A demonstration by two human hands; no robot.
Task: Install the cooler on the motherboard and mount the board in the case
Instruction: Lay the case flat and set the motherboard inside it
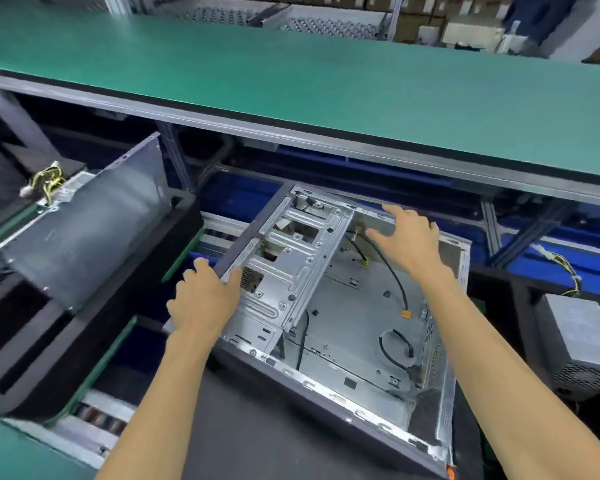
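A person's left hand [201, 299] is gripping the near-left edge of an open, empty grey sheet-metal computer case [347, 306] lying on the dark table [250, 427], while the right hand [407, 237] is reaching open-fingered over its far rim, the stiff, likely sharp-edged shell probably handling best by opposite rims.

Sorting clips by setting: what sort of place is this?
Probably a computer assembly line: an open grey metal computer case lies on a roller conveyor, under a long green-matted shelf, with a grey boxed power supply alongside.
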